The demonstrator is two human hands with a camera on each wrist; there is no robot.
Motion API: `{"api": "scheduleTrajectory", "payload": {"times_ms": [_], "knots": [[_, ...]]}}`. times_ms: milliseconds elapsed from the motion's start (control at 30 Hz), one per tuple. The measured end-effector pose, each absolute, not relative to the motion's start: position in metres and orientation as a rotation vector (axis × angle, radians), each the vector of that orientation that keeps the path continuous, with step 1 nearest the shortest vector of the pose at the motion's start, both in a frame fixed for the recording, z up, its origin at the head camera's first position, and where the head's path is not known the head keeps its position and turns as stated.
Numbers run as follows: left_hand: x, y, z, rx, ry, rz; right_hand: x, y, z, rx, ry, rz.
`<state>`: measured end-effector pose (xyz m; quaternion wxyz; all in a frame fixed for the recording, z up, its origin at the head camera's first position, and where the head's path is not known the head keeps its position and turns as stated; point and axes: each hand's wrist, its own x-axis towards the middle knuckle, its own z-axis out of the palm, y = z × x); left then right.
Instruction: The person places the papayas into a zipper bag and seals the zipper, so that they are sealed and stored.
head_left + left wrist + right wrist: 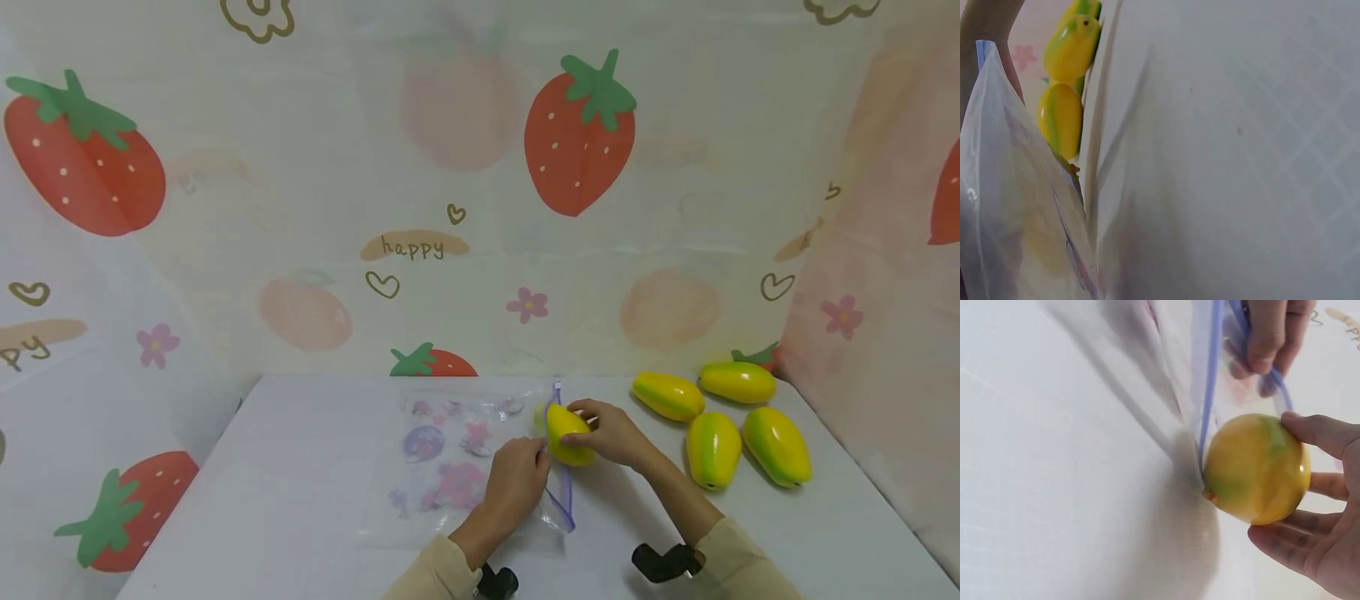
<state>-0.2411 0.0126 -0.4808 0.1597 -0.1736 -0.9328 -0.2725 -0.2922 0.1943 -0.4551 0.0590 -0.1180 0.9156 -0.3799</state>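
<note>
A clear zip bag [457, 483] with pink and purple prints lies on the table, its purple-edged mouth facing right. My left hand [517, 475] pinches the rim of that mouth and holds it apart, which the right wrist view also shows. In my right hand [611, 433] is a yellow-green mango [1257, 469], gripped between thumb and fingers right at the bag's opening. Its stem end points down beside the purple zip strip [1209, 381]. Through the plastic in the left wrist view, a blurred yellowish patch shows inside the bag [1004, 156].
Several more mangoes [712, 450] lie in a group at the table's right side, toward the back corner. The white table [300, 467] ends against a cloth backdrop [337, 167] printed with strawberries. Black wrist mounts [663, 563] sit by both sleeves.
</note>
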Motion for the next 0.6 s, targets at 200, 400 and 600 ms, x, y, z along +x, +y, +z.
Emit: {"api": "scheduleTrajectory", "payload": {"times_ms": [200, 400, 600], "knots": [[-0.240, 0.013, -0.481, -0.485, -2.606, -0.816, -0.295, 0.188, -0.471, -0.331, 2.824, -1.254], [-0.240, 0.012, -0.482, -0.443, -2.598, -0.852, -0.293, 0.184, -0.475, -0.304, 2.818, -1.238], [-0.241, 0.012, -0.482, -0.473, -2.553, -0.857, -0.292, 0.185, -0.472, -0.338, 2.765, -1.254]]}}
